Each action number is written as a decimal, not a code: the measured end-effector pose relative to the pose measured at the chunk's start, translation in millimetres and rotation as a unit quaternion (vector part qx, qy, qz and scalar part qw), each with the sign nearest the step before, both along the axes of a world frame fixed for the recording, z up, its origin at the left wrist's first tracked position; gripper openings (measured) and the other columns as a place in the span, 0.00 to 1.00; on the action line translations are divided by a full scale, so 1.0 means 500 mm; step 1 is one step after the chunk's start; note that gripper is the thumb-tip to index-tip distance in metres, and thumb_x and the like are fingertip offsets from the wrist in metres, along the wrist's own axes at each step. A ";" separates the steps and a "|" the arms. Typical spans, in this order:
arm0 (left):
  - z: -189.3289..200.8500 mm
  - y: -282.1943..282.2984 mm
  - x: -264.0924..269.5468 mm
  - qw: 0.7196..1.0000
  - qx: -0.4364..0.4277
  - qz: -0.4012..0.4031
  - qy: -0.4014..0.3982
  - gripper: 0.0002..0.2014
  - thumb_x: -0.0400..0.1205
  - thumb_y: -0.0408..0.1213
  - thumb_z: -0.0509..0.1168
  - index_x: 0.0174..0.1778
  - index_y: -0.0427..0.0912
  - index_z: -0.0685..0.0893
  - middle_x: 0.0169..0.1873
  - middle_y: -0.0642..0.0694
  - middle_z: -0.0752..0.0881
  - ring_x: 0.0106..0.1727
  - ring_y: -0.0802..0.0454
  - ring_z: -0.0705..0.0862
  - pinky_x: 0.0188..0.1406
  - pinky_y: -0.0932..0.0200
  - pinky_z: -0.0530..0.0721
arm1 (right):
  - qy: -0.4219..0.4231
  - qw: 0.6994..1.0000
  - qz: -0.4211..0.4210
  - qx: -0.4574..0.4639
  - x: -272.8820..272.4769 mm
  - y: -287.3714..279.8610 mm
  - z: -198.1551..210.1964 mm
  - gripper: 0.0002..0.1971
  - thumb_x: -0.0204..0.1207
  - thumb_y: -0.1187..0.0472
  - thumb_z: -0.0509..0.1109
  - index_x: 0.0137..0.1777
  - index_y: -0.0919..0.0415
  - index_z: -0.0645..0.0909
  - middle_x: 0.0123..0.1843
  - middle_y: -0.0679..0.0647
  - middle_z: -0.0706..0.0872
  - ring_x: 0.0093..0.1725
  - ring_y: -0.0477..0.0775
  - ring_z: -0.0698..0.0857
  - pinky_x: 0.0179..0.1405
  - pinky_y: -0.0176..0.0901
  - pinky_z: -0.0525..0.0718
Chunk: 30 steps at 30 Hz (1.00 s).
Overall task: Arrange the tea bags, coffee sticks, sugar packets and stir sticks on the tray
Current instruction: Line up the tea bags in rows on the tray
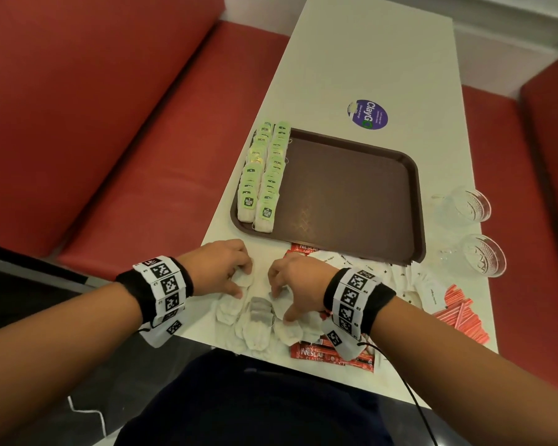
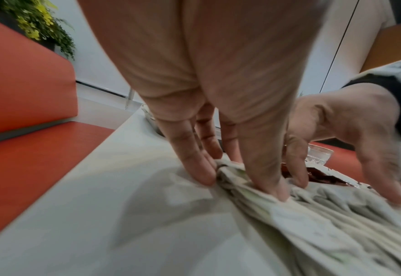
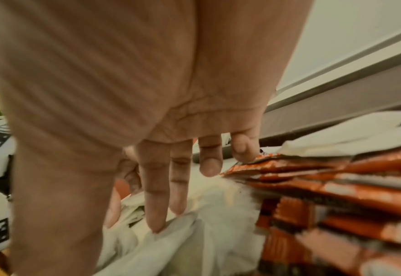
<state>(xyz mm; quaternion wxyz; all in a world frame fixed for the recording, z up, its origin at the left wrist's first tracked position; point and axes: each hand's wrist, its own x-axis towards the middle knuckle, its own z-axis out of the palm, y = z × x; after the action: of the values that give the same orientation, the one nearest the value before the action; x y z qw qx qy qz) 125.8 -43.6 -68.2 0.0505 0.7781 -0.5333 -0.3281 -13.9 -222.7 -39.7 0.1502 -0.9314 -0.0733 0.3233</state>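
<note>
Two tea-bag rows [image 1: 264,175] sitting on tray [image 1: 351,194]; left hand [image 1: 226,268] pinching, right hand [image 1: 295,281] flat-pressing loose tea bags [image 1: 255,329]; coffee sticks [image 1: 316,352], sugar packets [image 1: 429,288], stir sticks [image 1: 461,313] waiting lower right.

White table [image 1: 351,59] w/ purple ClayGo sticker [image 1: 368,114]; 2 cut-glass cups [image 1: 467,206] at right edge. Red bench seats [image 1: 110,140] both sides; yellow-flowered plant [image 2: 41,24] above one backrest.

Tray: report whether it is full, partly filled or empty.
Partly filled. Two rows of tea bags lie along the left side of the tray; the rest is bare. Outside it lie coffee sticks and stir sticks.
</note>
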 end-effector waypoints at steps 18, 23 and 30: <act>0.005 -0.033 0.007 0.996 -0.073 0.040 -0.011 0.04 0.77 0.42 0.73 0.43 0.50 0.84 0.42 0.56 0.81 0.40 0.58 0.80 0.44 0.64 0.78 | -0.059 0.997 -0.047 -0.011 0.023 -0.018 -0.037 0.13 0.77 0.52 0.67 0.55 0.55 0.89 0.59 0.51 0.88 0.58 0.58 0.83 0.58 0.53 0.83; 0.039 -0.046 0.032 0.989 -0.129 0.072 -0.024 0.04 0.83 0.48 0.69 0.49 0.54 0.86 0.41 0.61 0.84 0.39 0.68 0.79 0.42 0.61 0.80 | -0.117 0.974 -0.178 0.074 0.026 -0.051 -0.025 0.06 0.79 0.53 0.72 0.48 0.55 0.85 0.44 0.50 0.88 0.45 0.55 0.84 0.46 0.46 0.81; 0.072 -0.088 0.061 0.975 -0.189 0.113 -0.026 0.02 0.83 0.45 0.70 0.49 0.55 0.87 0.32 0.62 0.84 0.33 0.68 0.79 0.35 0.64 0.73 | -0.211 0.910 -0.300 0.190 0.049 -0.081 -0.004 0.05 0.73 0.67 0.66 0.37 0.59 0.77 0.40 0.46 0.87 0.37 0.48 0.83 0.40 0.41 0.82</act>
<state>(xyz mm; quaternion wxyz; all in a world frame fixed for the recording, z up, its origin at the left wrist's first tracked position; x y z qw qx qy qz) 156.3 -87.5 -32.2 0.2192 0.8180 -0.4956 -0.1931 10.7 -263.3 -41.6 0.3957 -0.9097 0.1197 0.0386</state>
